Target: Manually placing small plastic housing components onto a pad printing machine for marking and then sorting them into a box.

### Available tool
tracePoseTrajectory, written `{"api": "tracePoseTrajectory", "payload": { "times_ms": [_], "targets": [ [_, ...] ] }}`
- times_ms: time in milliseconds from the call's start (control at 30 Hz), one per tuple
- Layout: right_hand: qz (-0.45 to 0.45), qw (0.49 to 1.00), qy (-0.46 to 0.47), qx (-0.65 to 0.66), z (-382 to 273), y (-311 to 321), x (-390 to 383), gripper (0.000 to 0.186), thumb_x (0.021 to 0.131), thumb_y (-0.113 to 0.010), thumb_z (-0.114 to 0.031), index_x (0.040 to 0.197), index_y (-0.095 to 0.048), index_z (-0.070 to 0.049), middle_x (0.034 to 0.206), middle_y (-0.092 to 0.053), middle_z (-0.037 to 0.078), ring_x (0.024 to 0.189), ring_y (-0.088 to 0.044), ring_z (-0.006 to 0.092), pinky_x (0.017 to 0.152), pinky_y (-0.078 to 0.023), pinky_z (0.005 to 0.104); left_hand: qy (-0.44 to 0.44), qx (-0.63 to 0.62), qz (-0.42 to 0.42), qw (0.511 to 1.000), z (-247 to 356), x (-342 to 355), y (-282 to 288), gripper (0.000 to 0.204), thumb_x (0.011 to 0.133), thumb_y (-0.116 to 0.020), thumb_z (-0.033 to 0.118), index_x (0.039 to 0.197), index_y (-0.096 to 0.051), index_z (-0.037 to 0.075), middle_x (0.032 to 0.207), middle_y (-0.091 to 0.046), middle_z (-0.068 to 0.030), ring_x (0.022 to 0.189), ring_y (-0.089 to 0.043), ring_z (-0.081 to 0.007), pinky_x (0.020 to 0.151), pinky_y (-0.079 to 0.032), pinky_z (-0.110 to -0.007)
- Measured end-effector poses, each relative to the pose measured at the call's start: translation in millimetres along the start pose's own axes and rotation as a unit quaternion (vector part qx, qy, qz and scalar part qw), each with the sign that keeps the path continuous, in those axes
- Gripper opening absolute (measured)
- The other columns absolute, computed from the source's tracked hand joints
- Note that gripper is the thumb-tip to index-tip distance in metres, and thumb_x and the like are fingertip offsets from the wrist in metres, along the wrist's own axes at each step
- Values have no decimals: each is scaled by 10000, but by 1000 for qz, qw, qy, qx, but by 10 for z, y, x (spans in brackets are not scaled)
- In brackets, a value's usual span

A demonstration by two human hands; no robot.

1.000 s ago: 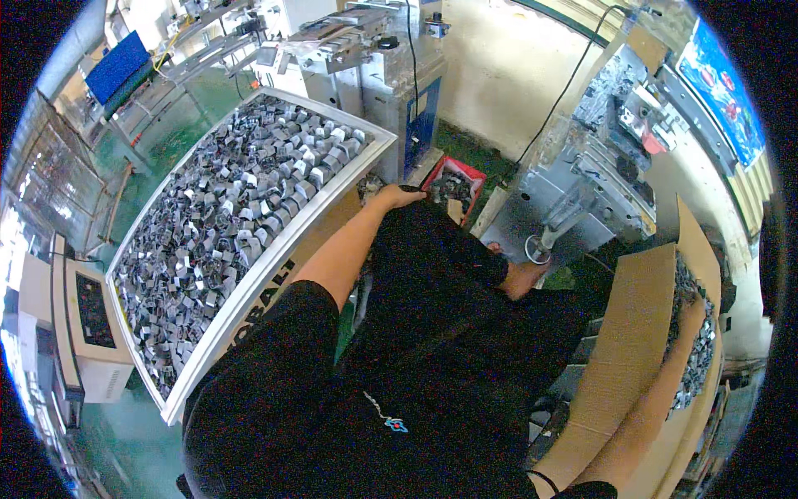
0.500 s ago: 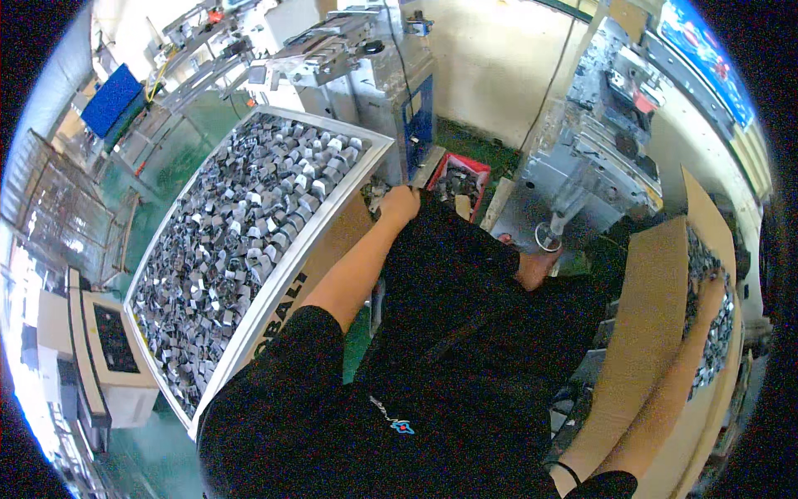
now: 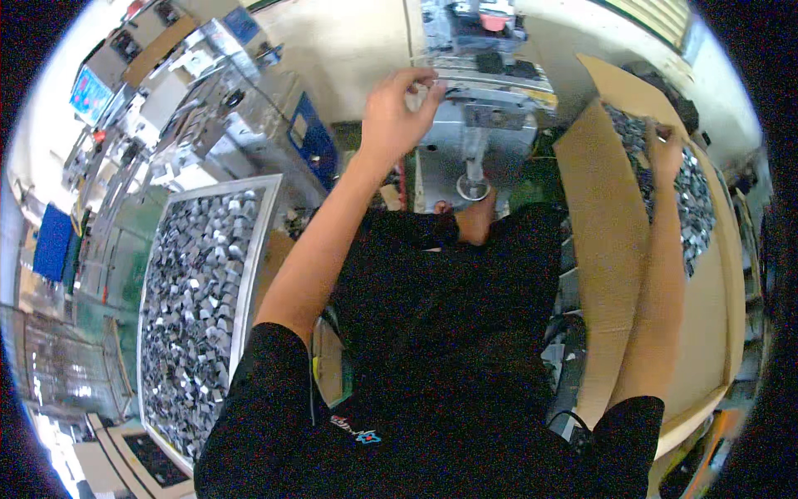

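Observation:
My left hand (image 3: 399, 112) is raised at the metal press (image 3: 490, 116), its fingers curled closed beside the machine's rail; anything between them cannot be made out. My right hand (image 3: 663, 154) reaches into the open cardboard box (image 3: 598, 249) of small grey metal pieces (image 3: 694, 208), its fingers pinched on what looks like one small piece. Below the press's round pedestal foot (image 3: 472, 187), my bare foot (image 3: 475, 220) shows beyond my black-clad legs.
A white-rimmed tray (image 3: 263, 249) heaped with metal pieces stands at my left. Behind it are another machine (image 3: 233, 116) with a blue panel, a blue board (image 3: 51, 241) and metal racks. A red-edged bin (image 3: 395, 187) lies on the floor, partly hidden, before a pale wall (image 3: 341, 50).
The view has swung toward the press. My left hand has left the black cloth over my leg and risen to the press. My right hand stays in the box.

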State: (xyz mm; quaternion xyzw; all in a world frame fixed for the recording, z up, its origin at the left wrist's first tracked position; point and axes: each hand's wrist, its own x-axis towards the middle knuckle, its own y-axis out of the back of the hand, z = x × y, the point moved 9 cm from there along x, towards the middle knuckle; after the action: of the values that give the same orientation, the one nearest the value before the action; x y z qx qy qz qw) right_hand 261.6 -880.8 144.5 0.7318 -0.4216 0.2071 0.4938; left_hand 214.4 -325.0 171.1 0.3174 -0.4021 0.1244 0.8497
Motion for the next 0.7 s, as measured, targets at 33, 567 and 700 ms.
{"api": "tracePoseTrajectory", "payload": {
  "times_ms": [33,567,700],
  "targets": [
    [14,1000,6,3,92,8,22,407,887,-694,-437,1097,-691,-89,1066,-720,139,990,-692,311,867,-520,396,-43,-33,-15,998,141,156,-202,349,894,-712,338,1059,-709,30,987,-718,-163,894,-690,-272,841,-530,-349],
    [87,979,40,177,-84,76,-120,242,893,-658,-206,1045,-698,-22,1024,-676,257,968,-646,411,858,-510,452,8,-35,-252,967,-88,936,-1718,890,735,-752,654,1302,-591,-12,1262,-639,-216,1164,-622,-316,1010,-471,-379],
    [74,981,83,158,-275,59,-153,217,890,-654,-176,1040,-685,-23,1022,-670,245,968,-636,411,852,-509,462,6,30,-280,959,-155,933,-1705,923,685,-770,680,1278,-619,-11,1259,-640,-216,1175,-615,-330,1015,-467,-392]
  ]
}}
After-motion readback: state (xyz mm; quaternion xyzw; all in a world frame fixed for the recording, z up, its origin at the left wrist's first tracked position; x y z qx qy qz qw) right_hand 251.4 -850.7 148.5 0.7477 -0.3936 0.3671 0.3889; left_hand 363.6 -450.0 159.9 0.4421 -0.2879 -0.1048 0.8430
